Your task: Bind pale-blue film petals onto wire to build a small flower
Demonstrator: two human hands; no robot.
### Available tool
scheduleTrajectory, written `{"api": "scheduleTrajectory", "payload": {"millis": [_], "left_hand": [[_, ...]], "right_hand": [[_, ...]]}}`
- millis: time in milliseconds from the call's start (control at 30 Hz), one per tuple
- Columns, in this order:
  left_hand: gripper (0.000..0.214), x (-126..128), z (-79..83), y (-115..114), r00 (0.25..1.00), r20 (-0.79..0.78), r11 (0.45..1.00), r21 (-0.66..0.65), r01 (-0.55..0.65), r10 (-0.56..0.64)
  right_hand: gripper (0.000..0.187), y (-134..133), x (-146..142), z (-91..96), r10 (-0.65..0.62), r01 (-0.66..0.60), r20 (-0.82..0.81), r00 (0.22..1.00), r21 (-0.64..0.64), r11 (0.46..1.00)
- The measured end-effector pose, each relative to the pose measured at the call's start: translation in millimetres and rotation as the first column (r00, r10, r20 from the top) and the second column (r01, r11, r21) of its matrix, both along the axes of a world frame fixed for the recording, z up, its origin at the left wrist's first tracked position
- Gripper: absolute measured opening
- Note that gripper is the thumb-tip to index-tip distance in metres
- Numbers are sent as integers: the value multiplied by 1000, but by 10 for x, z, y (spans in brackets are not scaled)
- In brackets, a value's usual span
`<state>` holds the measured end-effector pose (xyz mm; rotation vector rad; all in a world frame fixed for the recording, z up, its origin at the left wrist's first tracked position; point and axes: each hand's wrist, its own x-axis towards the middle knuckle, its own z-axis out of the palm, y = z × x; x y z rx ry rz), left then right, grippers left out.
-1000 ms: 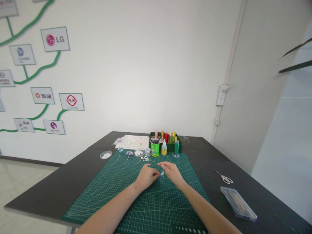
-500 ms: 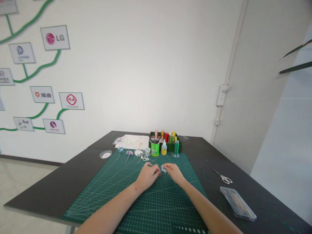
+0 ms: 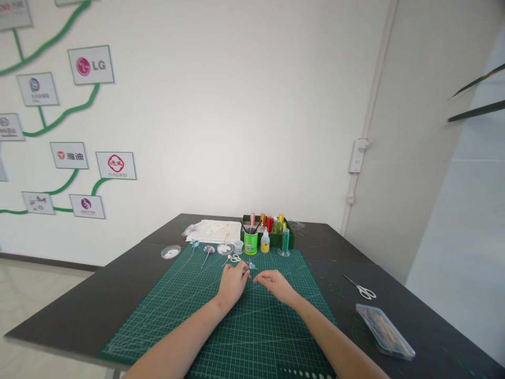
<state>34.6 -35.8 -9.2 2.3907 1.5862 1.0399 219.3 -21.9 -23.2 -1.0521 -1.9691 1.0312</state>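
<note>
Both hands meet over the green cutting mat [image 3: 252, 321]. A small pale blue flower-like piece [image 3: 252, 266] shows just beyond the fingertips of my left hand [image 3: 233, 283], whose fingers are curled and pinched at its base. Close by on the right, my right hand [image 3: 277, 287] has thumb and fingertips pressed together; anything between them is too small to make out. White-handled small scissors [image 3: 235, 258] lie just past my left hand. Farther left on the mat are a purple flower [image 3: 209, 249] and a blue flower [image 3: 194, 243] on thin stems.
At the back stand a green can [image 3: 250, 243] with dark-handled tools, a glue bottle [image 3: 265, 242], a green thread spool [image 3: 285, 241] and a box [image 3: 291, 239] of coloured spools. Shallow dishes [image 3: 171, 252] sit left. Scissors [image 3: 361, 288] and a clear case [image 3: 384, 330] lie right.
The blue piece has moved from my right fingertips leftward and away, to beside my left fingertips. My left hand has shifted slightly left; my right hand has turned and lowered a little.
</note>
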Motion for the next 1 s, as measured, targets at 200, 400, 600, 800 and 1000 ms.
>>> {"api": "scheduleTrajectory", "payload": {"millis": [200,400,600,800,1000], "left_hand": [[11,1,-19,36,969,245,984,-167,57,-15],[9,-31,-50,117,911,409,969,-238,61,43],[6,-57,-42,163,860,506,959,-271,80,71],[10,-64,-5,139,863,498,964,-260,55,85],[12,-68,10,120,869,487,963,-263,50,88]], "right_hand": [[29,7,-9,8,-47,47,-20,999,-5,999],[33,21,11,48,-221,202,-167,961,-122,972],[34,75,99,61,-339,330,-145,929,-83,940],[30,180,252,40,-380,377,1,925,127,917],[30,298,456,-18,-458,443,78,886,153,883]]}}
